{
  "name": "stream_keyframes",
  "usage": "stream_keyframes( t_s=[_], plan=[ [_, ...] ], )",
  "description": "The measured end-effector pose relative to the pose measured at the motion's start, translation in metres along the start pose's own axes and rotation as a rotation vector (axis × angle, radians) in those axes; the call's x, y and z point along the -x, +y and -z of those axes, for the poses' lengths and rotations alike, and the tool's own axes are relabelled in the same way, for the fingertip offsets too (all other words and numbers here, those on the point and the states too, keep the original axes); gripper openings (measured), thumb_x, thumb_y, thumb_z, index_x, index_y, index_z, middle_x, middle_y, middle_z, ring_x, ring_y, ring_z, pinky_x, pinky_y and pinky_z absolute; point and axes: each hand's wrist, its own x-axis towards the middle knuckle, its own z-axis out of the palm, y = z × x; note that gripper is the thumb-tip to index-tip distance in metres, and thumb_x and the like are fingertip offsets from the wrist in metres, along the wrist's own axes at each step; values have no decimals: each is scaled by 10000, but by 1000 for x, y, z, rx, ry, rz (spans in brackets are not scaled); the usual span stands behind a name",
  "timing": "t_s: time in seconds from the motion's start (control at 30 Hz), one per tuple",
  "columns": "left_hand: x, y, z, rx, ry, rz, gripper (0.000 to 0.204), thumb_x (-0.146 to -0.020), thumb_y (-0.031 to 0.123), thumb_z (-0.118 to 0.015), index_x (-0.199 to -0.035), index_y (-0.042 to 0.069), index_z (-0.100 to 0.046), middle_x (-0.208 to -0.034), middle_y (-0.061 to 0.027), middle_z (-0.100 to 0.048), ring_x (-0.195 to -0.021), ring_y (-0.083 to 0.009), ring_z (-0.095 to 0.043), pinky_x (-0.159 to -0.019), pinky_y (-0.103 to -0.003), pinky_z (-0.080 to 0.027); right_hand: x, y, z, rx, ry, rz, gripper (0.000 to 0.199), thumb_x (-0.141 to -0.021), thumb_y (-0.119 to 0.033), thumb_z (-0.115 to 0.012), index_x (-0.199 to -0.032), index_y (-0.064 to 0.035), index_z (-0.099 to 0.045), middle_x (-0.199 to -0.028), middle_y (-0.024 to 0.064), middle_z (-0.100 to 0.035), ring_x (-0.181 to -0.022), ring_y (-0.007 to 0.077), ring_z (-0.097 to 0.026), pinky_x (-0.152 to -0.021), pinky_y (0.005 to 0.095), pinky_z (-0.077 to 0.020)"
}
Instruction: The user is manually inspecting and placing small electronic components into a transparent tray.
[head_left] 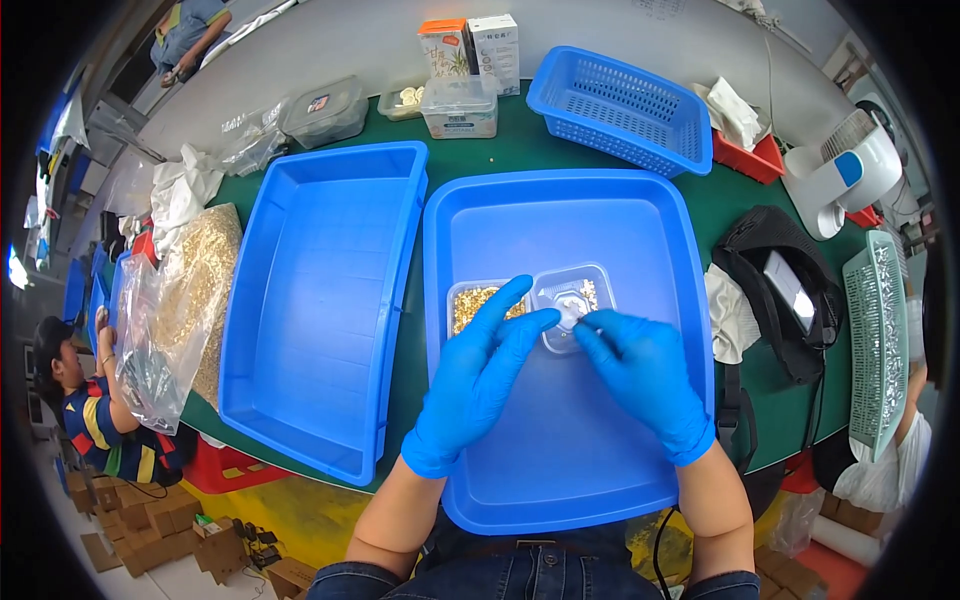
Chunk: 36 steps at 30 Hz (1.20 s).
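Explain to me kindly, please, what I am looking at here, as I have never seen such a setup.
Gladly. There is no machine: these are a person's own hands in blue gloves, the left hand and the right hand. The picture comes from a wide fisheye camera on the person's head, looking down, so straight edges bend.

On the green table lies a blue plastic tray with two small clear plastic containers in it; the left one holds gold-coloured bits. Another blue tray lies to the left, and a blue perforated basket behind.

The left thumb and forefinger are apart; the right fingertips are over the right container, by something small and whitish. Whether they grip it, I cannot tell.
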Motion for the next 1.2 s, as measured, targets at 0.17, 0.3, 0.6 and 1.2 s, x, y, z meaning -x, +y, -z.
stream_keyframes(
  t_s=[0.17, 0.3, 0.6, 1.2],
  plan=[
    [-13, -21, 23, -732, 114, -212, 193, -830, 113, -638, -1018, 77, -667, -962, -97, -633, -949, -257, -584, -881, -357, -421, -3, 15, 15, -5, 1, -130, 174, -858, -185, -633, -940, -37, -670, -739, 140, -662, -606, 232, -640, -546, 311, -478],
    [-13, -31, 17, -1108, 149, -454, 177, -752, 103, -691, -927, 97, -672, -829, -97, -584, -864, -268, -569, -864, -384, -388, 0, 17, 22, 6, -139, -138, 192, -854, -203, -635, -958, -45, -672, -732, 131, -661, -616, 224, -639, -560, 302, -478],
    [-23, -38, 22, -1057, 145, -400, 148, -717, 131, -703, -851, 89, -655, -841, -76, -590, -859, -260, -572, -842, -401, -377, -3, 18, 13, 22, -112, -38, 202, -836, -202, -651, -956, -41, -672, -718, 119, -651, -618, 212, -633, -573, 294, -474],
    [-18, -50, 24, -915, 316, -482, 81, -779, 151, -617, -821, 83, -633, -805, -108, -621, -780, -293, -607, -705, -393, -452, 13, 11, -10, -122, -4, 95, 171, -839, -87, -626, -991, -15, -656, -703, 108, -639, -561, 159, -587, -522, 289, -448]
  ],
)
